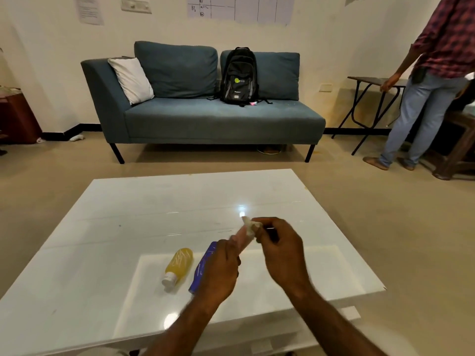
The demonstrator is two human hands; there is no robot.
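I find the tube point(241, 239), pinkish with a pale crumpled tip, held above the table in the lower centre of the frame. The left hand point(221, 269) grips its lower body, fingers curled round it. The right hand point(281, 250) pinches the tip between thumb and fingers point(259, 233). A dark glint shows at those fingers, and I cannot tell what it is.

The tube's long axis runs from lower left to upper right, tip pointing away from the camera. The tip therefore lies directly at the right fingers, and the right hand is the nearer one to it. I judge that the coming move, a twist or pull at the tip, should follow that axis while the left hand holds firm.

Behind the left hand a blue tube point(203, 264) lies on the table, partly hidden. Just beside it to the left lies a yellow bottle point(181, 263), white cap toward the camera. The table point(128, 214) is white and glossy.

Beyond it, a blue sofa point(205, 119) carries a backpack point(239, 75) and a pillow point(131, 79). A person point(431, 73) stands at upper right.
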